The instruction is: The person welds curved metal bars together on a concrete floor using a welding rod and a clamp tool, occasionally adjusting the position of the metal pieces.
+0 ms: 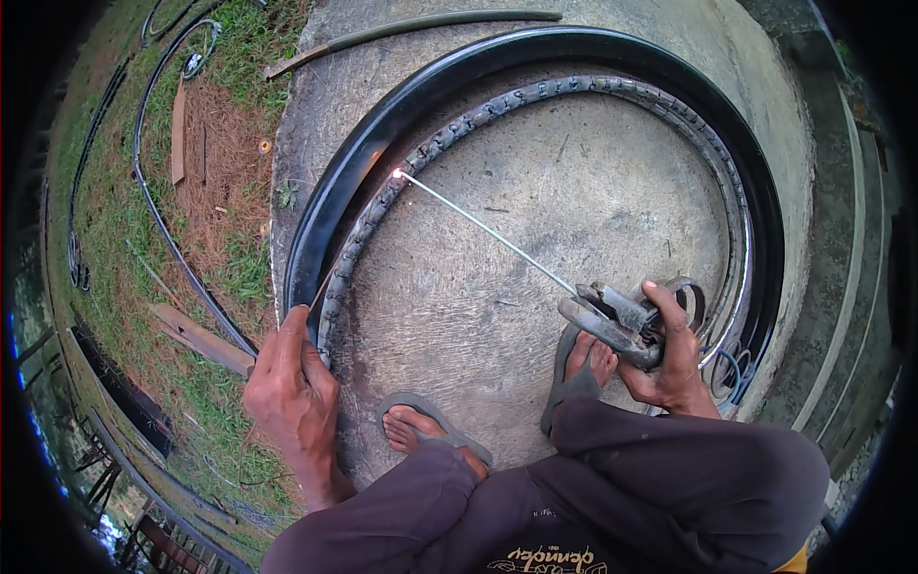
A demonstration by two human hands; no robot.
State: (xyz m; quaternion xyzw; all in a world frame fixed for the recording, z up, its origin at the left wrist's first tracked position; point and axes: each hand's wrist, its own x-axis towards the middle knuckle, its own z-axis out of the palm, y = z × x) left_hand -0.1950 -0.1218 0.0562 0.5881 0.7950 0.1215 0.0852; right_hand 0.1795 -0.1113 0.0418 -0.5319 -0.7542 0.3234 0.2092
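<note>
My right hand (677,362) grips a worn welding electrode holder (617,316), clamped on a long pale welding rod (488,231). The rod's far tip glows on the upper left part of a ring (459,127) that has a row of dark notches or weld marks along it. Around that ring lies a wide, glossy black rim-like hoop (535,43). At the hoop's left side my left hand (295,387) is closed, pinching what looks like a thin rod (326,284) beside the notched ring. Its lower end is hidden by the fingers.
Both rings lie on a concrete slab (535,354); my sandalled feet (426,426) stand at its near side. A curved bar (411,31) lies beyond. Grass on the left holds wooden pieces (178,134) and a long bent strip (158,206). Cable loops (734,373) lie at right.
</note>
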